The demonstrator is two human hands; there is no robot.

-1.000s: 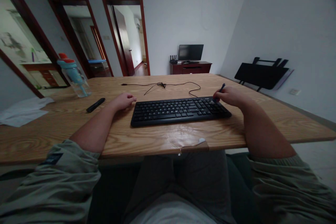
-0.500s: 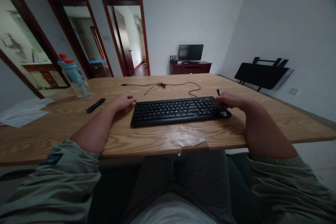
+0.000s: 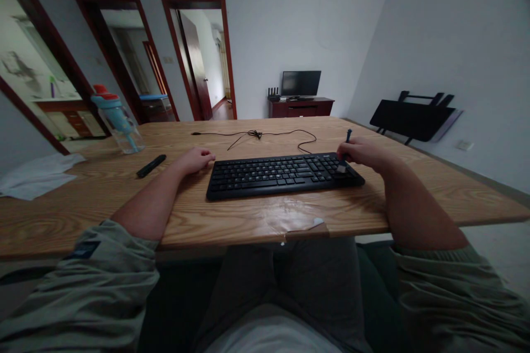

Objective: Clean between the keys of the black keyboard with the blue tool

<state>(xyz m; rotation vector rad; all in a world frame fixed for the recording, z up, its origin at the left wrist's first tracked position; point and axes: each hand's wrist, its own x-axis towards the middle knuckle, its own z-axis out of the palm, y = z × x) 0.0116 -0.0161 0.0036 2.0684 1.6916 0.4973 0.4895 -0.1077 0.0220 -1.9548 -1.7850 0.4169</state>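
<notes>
A black keyboard (image 3: 273, 175) lies on the wooden table in front of me. My right hand (image 3: 362, 153) is closed around a small brush (image 3: 342, 167) with a dark blue handle. Its handle tip sticks up above my fingers, and the pale bristle end is down on the number keys at the keyboard's right end. On the table at the keyboard's far left corner rests my left hand (image 3: 195, 160). Its fingers are loosely bent, with the fingertips at the keyboard's edge and nothing seen in them.
The keyboard's cable (image 3: 285, 132) runs behind it, tied in a bundle. To the left are a black remote control (image 3: 151, 166), a clear bottle with a blue and red lid (image 3: 118, 118) and white paper (image 3: 37, 174). The wooden table's (image 3: 248, 218) front edge is damaged and taped.
My right hand has moved the brush slightly left and away from me over the number keys, and the handle now leans differently. My left hand and the keyboard have stayed put.
</notes>
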